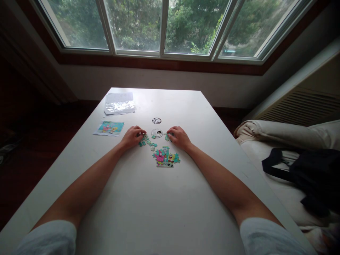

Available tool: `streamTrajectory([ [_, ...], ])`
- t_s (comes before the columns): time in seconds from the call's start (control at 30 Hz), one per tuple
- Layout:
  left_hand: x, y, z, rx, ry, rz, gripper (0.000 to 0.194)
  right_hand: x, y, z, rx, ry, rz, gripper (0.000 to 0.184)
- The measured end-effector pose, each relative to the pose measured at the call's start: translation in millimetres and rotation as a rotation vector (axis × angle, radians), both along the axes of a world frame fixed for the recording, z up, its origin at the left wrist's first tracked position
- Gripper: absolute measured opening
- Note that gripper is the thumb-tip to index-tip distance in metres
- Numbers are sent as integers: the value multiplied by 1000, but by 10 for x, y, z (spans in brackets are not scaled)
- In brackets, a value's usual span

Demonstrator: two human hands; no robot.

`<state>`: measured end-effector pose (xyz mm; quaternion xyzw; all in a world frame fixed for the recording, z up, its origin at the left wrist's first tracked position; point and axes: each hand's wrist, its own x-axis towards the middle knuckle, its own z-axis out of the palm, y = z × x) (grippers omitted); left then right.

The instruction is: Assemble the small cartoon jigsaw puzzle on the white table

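Note:
A partly joined cartoon jigsaw (166, 158) lies on the white table (148, 212), just nearer me than my hands. Loose teal pieces (147, 141) are strung between it and my left hand (132, 136), whose curled fingers rest on the pieces at its fingertips. My right hand (179, 136) is curled too, fingertips pressed on a few loose pieces (167, 136). A small round tin base (156, 133) sits between both hands, its lid (156, 120) just beyond.
A picture card (109, 128) of the puzzle lies left of my left hand. A clear plastic bag on paper (119, 105) sits at the far left. A cushion with a dark bag (305, 166) is at the right, beside the table's edge.

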<state>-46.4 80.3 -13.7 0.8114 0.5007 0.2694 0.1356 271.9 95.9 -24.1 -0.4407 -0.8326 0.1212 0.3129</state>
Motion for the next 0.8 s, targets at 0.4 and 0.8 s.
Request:
streamTrajectory([
  [0.4, -5, 7, 16, -10, -1, 57, 19, 3, 4, -5, 5, 4, 7, 13],
  [0.8, -8, -72, 168, 45, 144, 8, 20, 9, 16, -24, 3, -4, 9, 12],
])
